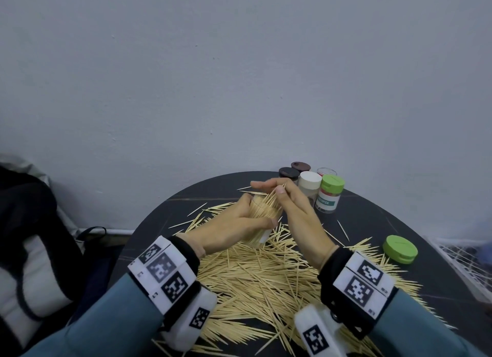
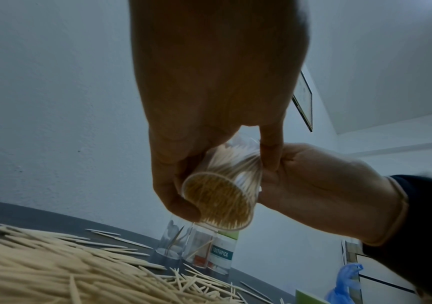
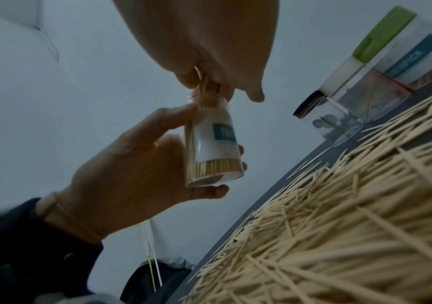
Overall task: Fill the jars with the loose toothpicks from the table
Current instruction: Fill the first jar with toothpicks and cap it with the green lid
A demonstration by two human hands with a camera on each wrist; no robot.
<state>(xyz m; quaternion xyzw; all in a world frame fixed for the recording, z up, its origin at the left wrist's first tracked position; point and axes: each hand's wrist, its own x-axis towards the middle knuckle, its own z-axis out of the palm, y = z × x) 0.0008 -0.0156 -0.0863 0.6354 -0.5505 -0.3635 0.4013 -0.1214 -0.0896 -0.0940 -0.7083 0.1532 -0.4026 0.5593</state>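
My left hand [image 1: 249, 213] grips a clear toothpick jar [image 1: 263, 234], tilted above the table and packed with toothpicks. In the left wrist view the jar's round base [image 2: 217, 201] faces the camera. The right wrist view shows the white and teal label on the jar [image 3: 220, 142]. At the jar's mouth my right hand [image 1: 275, 187] pinches a small bunch of toothpicks [image 3: 202, 92], their lower ends inside the jar. A big pile of loose toothpicks [image 1: 266, 271] covers the dark round table [image 1: 165, 218] under both hands.
Several jars stand at the table's far edge: a green-lidded one [image 1: 329, 197], a white-lidded one [image 1: 308, 183], two dark-lidded ones [image 1: 288, 173] and an open one [image 1: 327, 171]. A loose green lid [image 1: 400, 248] lies at the right. A dark bag [image 1: 29, 237] sits left of the table.
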